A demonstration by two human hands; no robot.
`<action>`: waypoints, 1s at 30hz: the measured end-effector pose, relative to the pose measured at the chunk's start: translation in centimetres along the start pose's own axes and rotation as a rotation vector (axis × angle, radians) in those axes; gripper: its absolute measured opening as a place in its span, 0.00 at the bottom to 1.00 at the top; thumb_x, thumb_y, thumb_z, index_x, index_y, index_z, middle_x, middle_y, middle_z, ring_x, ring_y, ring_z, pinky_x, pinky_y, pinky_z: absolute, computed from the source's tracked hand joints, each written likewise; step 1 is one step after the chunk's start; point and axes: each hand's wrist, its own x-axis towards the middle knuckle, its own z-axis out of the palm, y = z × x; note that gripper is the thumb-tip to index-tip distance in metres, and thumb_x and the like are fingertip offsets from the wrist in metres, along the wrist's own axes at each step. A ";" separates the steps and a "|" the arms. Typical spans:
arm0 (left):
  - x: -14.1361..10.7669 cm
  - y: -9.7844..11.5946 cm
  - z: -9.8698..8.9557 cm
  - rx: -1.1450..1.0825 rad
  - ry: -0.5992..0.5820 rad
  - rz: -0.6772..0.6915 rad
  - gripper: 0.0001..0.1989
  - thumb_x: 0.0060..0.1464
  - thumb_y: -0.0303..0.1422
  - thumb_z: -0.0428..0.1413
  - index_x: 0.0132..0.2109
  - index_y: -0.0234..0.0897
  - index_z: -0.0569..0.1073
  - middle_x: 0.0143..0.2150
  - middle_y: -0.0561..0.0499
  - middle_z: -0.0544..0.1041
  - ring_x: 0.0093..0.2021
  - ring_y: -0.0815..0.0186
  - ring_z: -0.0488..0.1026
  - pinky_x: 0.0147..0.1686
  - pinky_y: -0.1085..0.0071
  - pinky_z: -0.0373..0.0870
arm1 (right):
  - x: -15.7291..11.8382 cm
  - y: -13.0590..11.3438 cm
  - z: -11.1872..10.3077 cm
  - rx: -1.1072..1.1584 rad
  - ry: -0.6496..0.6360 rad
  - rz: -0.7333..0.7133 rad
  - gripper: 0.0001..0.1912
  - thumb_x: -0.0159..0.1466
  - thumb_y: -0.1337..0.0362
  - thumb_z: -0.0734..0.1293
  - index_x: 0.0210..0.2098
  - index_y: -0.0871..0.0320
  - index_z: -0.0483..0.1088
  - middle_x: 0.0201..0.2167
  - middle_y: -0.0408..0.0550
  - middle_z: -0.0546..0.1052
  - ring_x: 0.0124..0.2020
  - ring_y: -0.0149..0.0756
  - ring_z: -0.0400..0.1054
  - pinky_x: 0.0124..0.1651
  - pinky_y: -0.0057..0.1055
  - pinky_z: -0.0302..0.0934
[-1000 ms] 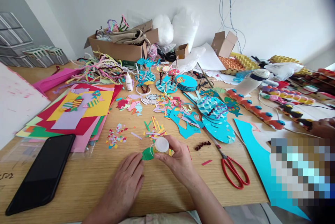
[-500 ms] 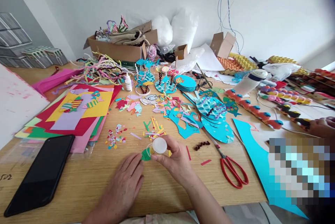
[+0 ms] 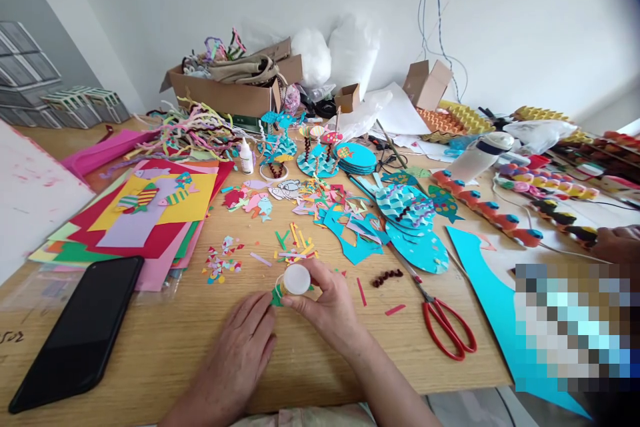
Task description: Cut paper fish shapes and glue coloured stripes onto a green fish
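Your right hand [image 3: 323,304] grasps the small bottle [image 3: 297,280] by its side, over the green paper [image 3: 277,297], which lies on the table [image 3: 310,367]. Your left hand [image 3: 240,340] rests unclenched, fingertips at the paper's edge. Press there firmly; guide the bottle slowly, evenly.

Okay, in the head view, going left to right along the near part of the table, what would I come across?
Black phone, left hand, white-topped container held in the right hand, curled dark brown strip, red scissor handles, large blue sheet.
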 end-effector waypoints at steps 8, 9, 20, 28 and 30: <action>0.0 0.2 0.1 -0.023 0.034 -0.033 0.14 0.53 0.25 0.45 0.44 0.35 0.71 0.48 0.44 0.72 0.50 0.59 0.67 0.48 0.59 0.68 | 0.4 0.5 -1.0 0.030 0.069 0.052 0.10 0.53 0.63 0.70 0.34 0.56 0.68 0.28 0.41 0.74 0.30 0.31 0.67 0.32 0.23 0.61; 0.0 0.2 0.1 -0.022 0.037 -0.034 0.14 0.53 0.24 0.45 0.44 0.35 0.71 0.47 0.44 0.72 0.50 0.59 0.67 0.48 0.59 0.68 | 0.4 0.4 -0.9 0.033 0.069 0.048 0.10 0.53 0.62 0.70 0.34 0.56 0.68 0.29 0.42 0.74 0.30 0.31 0.67 0.32 0.24 0.61; -0.1 -0.1 0.0 0.013 -0.042 -0.002 0.14 0.53 0.25 0.46 0.47 0.34 0.69 0.49 0.43 0.72 0.51 0.57 0.66 0.49 0.57 0.68 | 0.8 0.4 1.4 -0.035 0.027 -0.002 0.08 0.55 0.61 0.67 0.33 0.56 0.67 0.29 0.42 0.73 0.30 0.32 0.66 0.33 0.25 0.60; -0.1 0.0 0.0 0.006 -0.029 -0.008 0.15 0.52 0.25 0.47 0.48 0.34 0.68 0.49 0.43 0.72 0.51 0.57 0.66 0.49 0.58 0.68 | 1.0 -0.3 1.6 -0.010 0.015 -0.003 0.09 0.54 0.61 0.68 0.33 0.56 0.67 0.28 0.43 0.73 0.29 0.32 0.66 0.32 0.25 0.60; -0.1 0.0 0.0 -0.006 -0.025 -0.008 0.15 0.52 0.24 0.47 0.47 0.33 0.68 0.49 0.43 0.71 0.52 0.57 0.66 0.49 0.57 0.68 | 1.0 -0.3 1.7 -0.008 0.019 0.010 0.10 0.54 0.61 0.68 0.34 0.56 0.67 0.29 0.43 0.73 0.30 0.32 0.66 0.34 0.25 0.60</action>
